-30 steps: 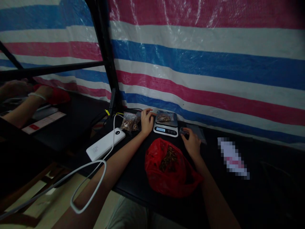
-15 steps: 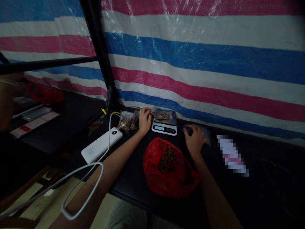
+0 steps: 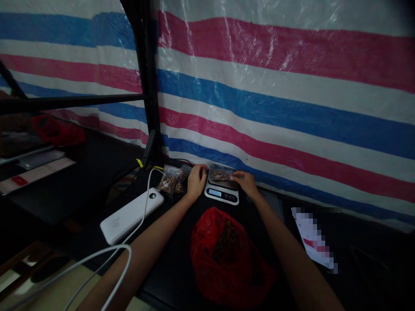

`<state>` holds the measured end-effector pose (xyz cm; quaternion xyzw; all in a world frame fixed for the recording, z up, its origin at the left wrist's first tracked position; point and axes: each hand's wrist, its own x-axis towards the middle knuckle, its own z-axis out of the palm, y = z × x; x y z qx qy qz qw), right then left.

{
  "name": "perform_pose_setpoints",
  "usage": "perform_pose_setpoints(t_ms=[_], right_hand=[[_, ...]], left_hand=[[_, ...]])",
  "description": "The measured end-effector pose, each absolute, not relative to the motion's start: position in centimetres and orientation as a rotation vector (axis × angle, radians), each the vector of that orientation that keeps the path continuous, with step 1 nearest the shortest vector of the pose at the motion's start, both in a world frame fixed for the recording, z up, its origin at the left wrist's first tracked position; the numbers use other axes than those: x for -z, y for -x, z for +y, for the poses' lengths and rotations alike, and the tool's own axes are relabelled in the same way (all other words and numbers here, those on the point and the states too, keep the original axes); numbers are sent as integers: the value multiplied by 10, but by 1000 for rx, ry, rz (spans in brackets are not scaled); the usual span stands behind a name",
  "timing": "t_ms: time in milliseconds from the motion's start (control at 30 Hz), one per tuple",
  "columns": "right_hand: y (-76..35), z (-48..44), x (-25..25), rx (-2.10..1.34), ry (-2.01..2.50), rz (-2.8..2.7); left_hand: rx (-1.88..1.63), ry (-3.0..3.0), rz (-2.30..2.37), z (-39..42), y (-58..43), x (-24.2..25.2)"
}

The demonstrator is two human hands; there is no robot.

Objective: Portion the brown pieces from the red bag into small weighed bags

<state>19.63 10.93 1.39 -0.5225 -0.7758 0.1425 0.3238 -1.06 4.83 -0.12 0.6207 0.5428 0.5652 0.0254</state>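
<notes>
Head view: small bag [image 3: 221, 174] sits on scale [image 3: 222, 193]; right hand [image 3: 247, 183] pinches its right edge, left hand [image 3: 196, 182] at left edge, grip unclear; red bag [image 3: 227, 255] nearer, power bank [image 3: 131, 214], filled bags [image 3: 169, 181] left.

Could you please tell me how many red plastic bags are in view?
2. One red bag lies on the black table before the person, near the scale; the other red bag sits on the far-left table. More may hide in the dark.

surface: black table [image 3: 366, 276] | centre back: scale [image 3: 222, 193] | front: red bag [image 3: 227, 255] | left: power bank [image 3: 131, 216], small filled pouches [image 3: 170, 181] | right: paper slip [image 3: 313, 239]
</notes>
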Motion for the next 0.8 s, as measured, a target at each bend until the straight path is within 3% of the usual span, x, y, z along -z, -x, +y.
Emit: perform_pose_setpoints(t_ms=[400, 800], right_hand=[[-186, 106, -6, -138, 1246, -2253], [-183, 97, -9, -242, 1102, -2240]], left_hand=[[-1669, -1878, 1627, 53, 10, 7], [-1606, -1710, 1599, 61, 16, 9]])
